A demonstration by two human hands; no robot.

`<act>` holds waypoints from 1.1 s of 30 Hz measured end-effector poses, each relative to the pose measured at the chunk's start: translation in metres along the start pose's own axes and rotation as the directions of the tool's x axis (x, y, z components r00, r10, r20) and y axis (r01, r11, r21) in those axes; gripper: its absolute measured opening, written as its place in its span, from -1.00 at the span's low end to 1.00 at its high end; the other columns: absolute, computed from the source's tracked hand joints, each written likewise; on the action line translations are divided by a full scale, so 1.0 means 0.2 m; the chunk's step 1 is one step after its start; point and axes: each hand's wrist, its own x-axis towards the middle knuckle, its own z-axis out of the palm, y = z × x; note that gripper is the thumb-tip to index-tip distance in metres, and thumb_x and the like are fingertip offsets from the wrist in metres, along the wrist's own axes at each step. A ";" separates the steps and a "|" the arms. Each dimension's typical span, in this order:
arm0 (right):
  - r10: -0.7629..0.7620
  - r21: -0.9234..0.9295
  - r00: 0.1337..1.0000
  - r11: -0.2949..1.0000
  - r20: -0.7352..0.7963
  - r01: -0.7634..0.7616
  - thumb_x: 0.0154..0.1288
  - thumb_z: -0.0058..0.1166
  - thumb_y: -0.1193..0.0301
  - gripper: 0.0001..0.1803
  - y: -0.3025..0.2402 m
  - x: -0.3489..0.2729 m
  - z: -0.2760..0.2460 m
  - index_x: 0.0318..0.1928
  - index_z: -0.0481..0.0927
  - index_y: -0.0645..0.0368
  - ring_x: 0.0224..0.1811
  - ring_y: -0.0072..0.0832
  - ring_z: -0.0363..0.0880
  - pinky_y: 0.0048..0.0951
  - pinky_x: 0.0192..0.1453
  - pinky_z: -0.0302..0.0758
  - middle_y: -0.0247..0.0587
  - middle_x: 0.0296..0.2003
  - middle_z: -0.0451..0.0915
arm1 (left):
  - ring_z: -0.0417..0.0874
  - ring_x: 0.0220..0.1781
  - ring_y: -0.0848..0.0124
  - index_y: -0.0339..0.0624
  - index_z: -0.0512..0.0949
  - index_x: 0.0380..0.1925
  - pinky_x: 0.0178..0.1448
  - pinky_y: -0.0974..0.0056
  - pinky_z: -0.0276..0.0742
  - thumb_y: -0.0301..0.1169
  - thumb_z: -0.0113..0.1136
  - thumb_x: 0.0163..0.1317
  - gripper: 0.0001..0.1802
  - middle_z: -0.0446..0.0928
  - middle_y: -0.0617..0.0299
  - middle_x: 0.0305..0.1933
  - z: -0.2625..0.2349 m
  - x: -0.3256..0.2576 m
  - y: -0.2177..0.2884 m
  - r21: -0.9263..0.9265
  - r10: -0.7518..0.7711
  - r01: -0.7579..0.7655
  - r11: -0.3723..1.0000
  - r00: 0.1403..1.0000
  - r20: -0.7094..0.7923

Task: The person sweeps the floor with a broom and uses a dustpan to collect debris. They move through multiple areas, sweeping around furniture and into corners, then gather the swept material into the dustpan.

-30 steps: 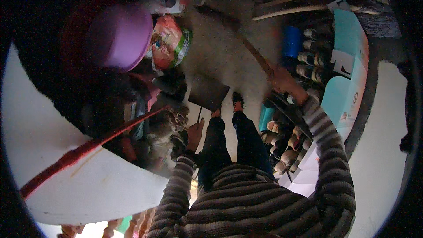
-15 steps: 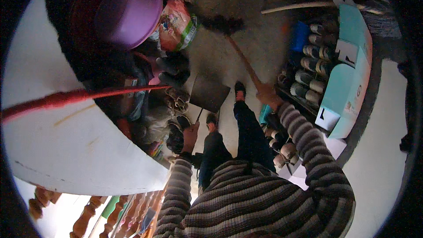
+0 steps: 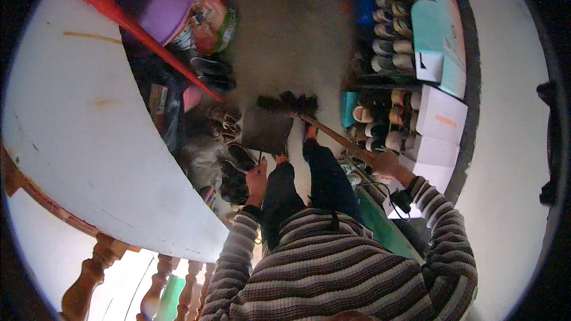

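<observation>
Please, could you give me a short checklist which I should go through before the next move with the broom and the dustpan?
1. Left hand grips the handle of the dustpan: ok.
2. Right hand grips the handle of the broom: ok.
3. Broom head is at the dustpan's far edge: ok.
4. Dustpan has free room on its left: not ok, brown shoes lie close beside it.
5. Dustpan sits flat on the floor: cannot tell from above.
6. Dustpan's contents are visible: not ok, too dark.
</observation>
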 end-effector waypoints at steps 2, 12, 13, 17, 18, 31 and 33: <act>0.061 0.867 0.985 0.467 0.164 -0.173 0.06 0.08 0.42 -0.25 0.04 -0.12 0.03 0.32 0.18 -0.16 -0.63 -0.37 0.54 -0.34 -0.56 0.47 -0.21 -0.45 0.60 | 0.36 -0.63 0.02 -0.34 0.47 -0.66 -0.48 0.05 0.24 -0.07 0.07 0.25 -0.48 0.35 -0.11 -0.68 -0.02 -0.07 0.01 0.072 -0.053 0.051 0.996 0.998 0.018; 0.380 0.985 0.919 -0.090 -0.102 0.147 0.29 -0.06 0.12 -0.43 0.21 0.34 0.31 0.29 0.24 -0.12 -0.80 -0.51 0.34 -0.47 -0.74 0.28 -0.35 -0.58 0.53 | 0.35 -0.66 0.07 -0.38 0.47 -0.67 -0.48 0.06 0.24 -0.06 0.03 0.26 -0.44 0.36 -0.12 -0.68 -0.14 -0.51 0.10 0.201 -0.177 0.164 0.966 0.983 0.046; 0.462 0.996 0.883 0.066 -0.082 0.058 0.07 0.03 0.38 -0.18 0.22 0.49 0.30 0.37 0.04 -0.02 -0.70 -0.33 0.49 -0.19 -0.62 0.38 -0.08 -0.69 0.50 | 0.29 -0.67 0.23 -0.37 0.48 -0.65 -0.48 0.11 0.25 -0.07 0.04 0.25 -0.47 0.35 -0.05 -0.71 -0.13 -0.54 0.09 0.287 -0.157 0.143 0.947 0.987 0.025; 0.530 0.996 0.844 0.057 -0.082 0.061 0.11 0.02 0.38 -0.24 -0.04 0.71 0.39 0.33 0.04 0.04 -0.69 -0.35 0.46 -0.24 -0.60 0.39 -0.10 -0.64 0.50 | 0.42 -0.65 0.31 -0.36 0.51 -0.62 -0.48 0.12 0.31 -0.05 0.05 0.25 -0.47 0.38 0.03 -0.72 -0.16 -0.70 0.08 0.222 -0.007 0.010 0.975 1.000 -0.012; 0.528 0.997 0.846 0.046 -0.077 0.062 0.12 0.02 0.38 -0.25 -0.16 0.69 0.44 0.32 0.04 0.05 -0.69 -0.36 0.45 -0.25 -0.60 0.39 -0.11 -0.62 0.49 | 0.41 -0.65 0.33 -0.36 0.51 -0.62 -0.49 0.14 0.30 -0.05 0.04 0.25 -0.47 0.37 0.05 -0.72 -0.17 -0.74 0.09 0.229 -0.019 0.027 0.973 0.999 -0.035; 0.227 0.956 0.944 0.226 -0.240 0.189 0.23 -0.12 0.53 -0.18 -1.60 -0.31 0.53 0.42 -0.23 0.05 -0.80 -0.41 0.22 -0.43 -0.71 0.18 -0.15 -0.70 0.43 | 0.32 -0.71 0.30 -0.36 0.40 -0.74 -0.55 0.14 0.19 -0.07 0.04 0.27 -0.43 0.28 0.09 -0.80 -0.34 -1.25 -0.34 0.196 -0.044 0.038 0.980 0.999 0.023; 0.298 0.860 0.843 0.404 -0.447 0.313 0.17 -0.02 0.48 -0.09 -1.83 -0.41 0.62 0.43 -0.26 0.00 -0.76 -0.34 0.30 -0.38 -0.67 0.20 -0.09 -0.66 0.47 | 0.31 -0.71 0.35 -0.35 0.40 -0.75 -0.55 0.15 0.18 -0.09 0.07 0.26 -0.44 0.28 0.09 -0.80 -0.38 -1.36 -0.38 0.120 -0.046 0.047 0.992 0.999 -0.009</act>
